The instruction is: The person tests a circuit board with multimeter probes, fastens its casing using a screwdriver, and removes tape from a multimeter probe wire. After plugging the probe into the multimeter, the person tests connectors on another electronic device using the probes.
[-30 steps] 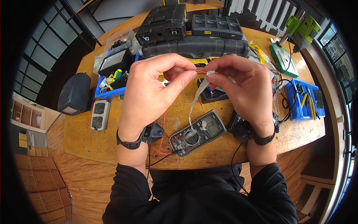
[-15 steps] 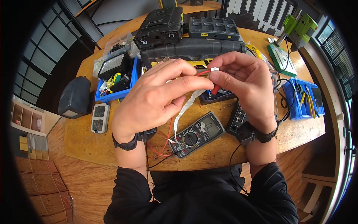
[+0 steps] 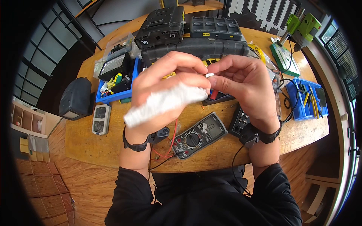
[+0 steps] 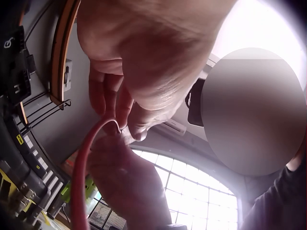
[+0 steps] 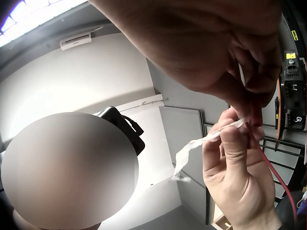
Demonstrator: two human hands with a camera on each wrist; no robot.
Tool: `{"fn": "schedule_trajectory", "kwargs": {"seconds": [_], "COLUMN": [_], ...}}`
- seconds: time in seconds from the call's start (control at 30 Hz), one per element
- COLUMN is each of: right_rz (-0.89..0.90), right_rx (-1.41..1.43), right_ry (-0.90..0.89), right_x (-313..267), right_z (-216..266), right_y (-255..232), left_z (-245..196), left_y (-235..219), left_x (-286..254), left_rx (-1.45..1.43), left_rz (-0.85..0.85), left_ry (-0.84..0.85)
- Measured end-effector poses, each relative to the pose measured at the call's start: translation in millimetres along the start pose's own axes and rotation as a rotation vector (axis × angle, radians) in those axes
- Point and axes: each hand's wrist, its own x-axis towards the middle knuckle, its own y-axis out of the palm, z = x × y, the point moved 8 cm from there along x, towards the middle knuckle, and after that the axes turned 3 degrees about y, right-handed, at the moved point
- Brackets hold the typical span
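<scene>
Both hands meet above the bench. My left hand [image 3: 151,81] pinches a white tape-like strip [image 3: 162,103], whose loose tail is blurred across the back of that hand. In the right wrist view the strip [image 5: 192,146] trails from between the left thumb and fingers. My right hand [image 3: 247,81] pinches the red test lead [image 5: 276,172] where a small white wrap [image 3: 209,75] sits at the fingertips. A thicker red end [image 3: 214,94] shows under the right thumb. Below lies a multimeter [image 3: 200,135], with red and black leads at its left end.
Left of the hands stand a blue bin [image 3: 113,96] of parts and a grey two-slot case [image 3: 101,119]. Behind are black cases [image 3: 162,26] and a charger [image 3: 215,28]. Rightward are a blue tool tray [image 3: 307,100], a green drill [image 3: 303,28] and a black box [image 3: 239,120].
The left hand reached over the right fingertips, then drew back and turned. The white strip swung from hanging below the hands to lying across the left hand. The right hand kept its pinch.
</scene>
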Motion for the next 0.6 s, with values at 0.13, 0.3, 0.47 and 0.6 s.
{"fn": "schedule_trajectory", "kwargs": {"seconds": [0.13,0.3,0.47,0.6], "right_rz": [-0.004,-0.026,-0.09,-0.202], "right_rx": [-0.027,-0.093,-0.128,0.027], "right_ry": [-0.038,-0.061,-0.149,-0.249], "right_x": [0.7,-1.3,-3.2,-4.5], "right_z": [-2.0,-0.9,3.4,10.3], "right_y": [1.0,2.4,10.1,13.4], "left_z": [3.4,10.9,23.9,31.8], "left_y": [-4.8,-5.7,-4.0,-5.0], "left_x": [-4.3,-11.2,-19.1,-22.1], "left_rx": [0.009,0.023,-0.218,-0.298], "left_rz": [-0.092,-0.179,-0.333,-0.383], "left_ry": [-0.066,-0.111,-0.343,-0.484]}}
